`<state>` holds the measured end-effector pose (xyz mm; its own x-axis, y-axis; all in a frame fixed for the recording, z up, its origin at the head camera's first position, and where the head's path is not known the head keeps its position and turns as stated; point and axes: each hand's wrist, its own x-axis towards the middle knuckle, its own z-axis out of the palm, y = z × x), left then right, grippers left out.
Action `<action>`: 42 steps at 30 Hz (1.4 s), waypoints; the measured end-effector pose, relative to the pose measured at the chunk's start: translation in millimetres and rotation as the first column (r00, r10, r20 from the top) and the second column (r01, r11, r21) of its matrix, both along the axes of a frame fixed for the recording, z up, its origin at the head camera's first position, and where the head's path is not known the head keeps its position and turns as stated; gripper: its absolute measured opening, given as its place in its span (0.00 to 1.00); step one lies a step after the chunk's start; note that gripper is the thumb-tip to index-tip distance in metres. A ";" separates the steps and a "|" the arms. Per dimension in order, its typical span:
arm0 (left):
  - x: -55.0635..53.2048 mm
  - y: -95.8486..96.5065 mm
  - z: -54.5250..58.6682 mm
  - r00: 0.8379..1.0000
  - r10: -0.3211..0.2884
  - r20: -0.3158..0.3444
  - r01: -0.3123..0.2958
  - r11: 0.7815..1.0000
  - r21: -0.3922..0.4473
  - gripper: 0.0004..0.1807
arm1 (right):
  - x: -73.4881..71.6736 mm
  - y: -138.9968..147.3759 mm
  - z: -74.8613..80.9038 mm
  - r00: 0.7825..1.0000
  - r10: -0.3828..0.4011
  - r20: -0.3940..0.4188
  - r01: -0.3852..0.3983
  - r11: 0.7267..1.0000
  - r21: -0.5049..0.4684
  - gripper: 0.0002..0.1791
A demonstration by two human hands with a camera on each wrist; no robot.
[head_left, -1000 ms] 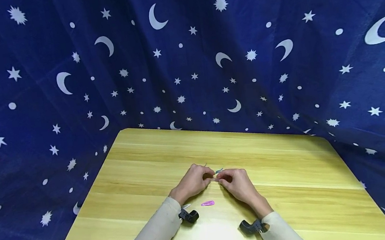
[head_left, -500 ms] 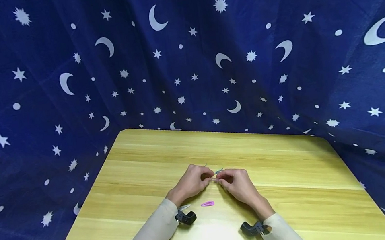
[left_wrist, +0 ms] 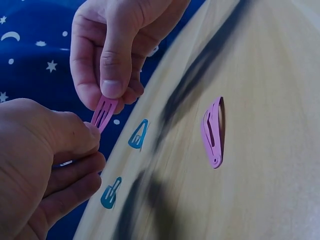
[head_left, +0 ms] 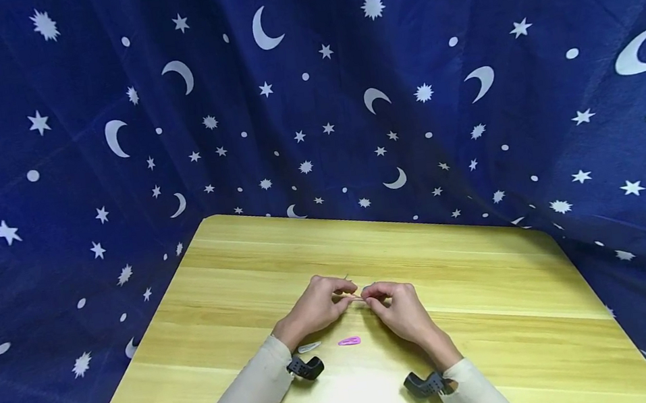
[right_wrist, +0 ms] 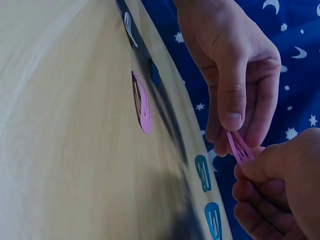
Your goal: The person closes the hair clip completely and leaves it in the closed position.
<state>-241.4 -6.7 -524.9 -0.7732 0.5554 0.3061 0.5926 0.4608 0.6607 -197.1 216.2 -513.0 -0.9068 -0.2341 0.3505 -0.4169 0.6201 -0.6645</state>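
Between both hands is a pink snap hair clip (left_wrist: 104, 114). My left hand (head_left: 316, 306) pinches one end between thumb and fingers. At the other end, the thumb and fingers of my right hand (head_left: 401, 310) pinch the clip. Its slots show in both wrist views, and fingertips cover its two ends. Below the hands, a second pink hair clip (head_left: 349, 341) lies on the table. A whitish hair clip (head_left: 309, 347) is to its left, close to my left wrist.
Two teal hair clips, one (left_wrist: 138, 135) above the other (left_wrist: 111, 194) in the left wrist view, lie on the wooden table (head_left: 497, 315). A dark blue piece (right_wrist: 155, 72), too blurred to identify, shows in the right wrist view. A star-patterned blue curtain (head_left: 309, 94) hangs behind.
My left hand has shifted slightly left, so more of the held pink clip shows between the hands and the whitish clip is uncovered. My right hand has barely moved.
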 end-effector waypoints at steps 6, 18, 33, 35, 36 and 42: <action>2.9 -3.7 0.0 1.000 0.004 -0.018 -0.004 1.000 0.011 0.10 | 1.2 -1.2 1.3 1.000 0.011 0.008 -0.011 1.000 -0.011 0.09; 7.0 -6.5 -0.1 0.999 0.010 -0.038 -0.008 0.998 0.057 0.08 | 4.4 -2.0 0.7 0.999 0.034 0.009 -0.034 0.999 -0.022 0.09; 7.6 -7.6 -0.4 0.999 0.050 0.007 -0.050 0.993 0.103 0.06 | 4.6 -5.0 -2.1 0.998 0.062 0.002 -0.062 0.997 -0.035 0.06; 8.0 -7.6 0.5 0.999 0.042 0.011 -0.043 0.994 0.098 0.06 | 4.9 -5.4 -1.4 0.998 0.054 0.012 -0.054 0.998 -0.036 0.08; 8.2 -7.6 1.0 0.999 0.036 0.013 -0.037 0.995 0.098 0.06 | 5.1 -5.7 -1.1 0.999 0.051 0.014 -0.051 0.998 -0.037 0.08; 9.3 -8.6 2.2 1.000 -0.002 -0.008 0.003 0.997 0.081 0.07 | 5.9 -6.9 0.4 0.999 0.036 0.023 -0.036 0.999 -0.025 0.08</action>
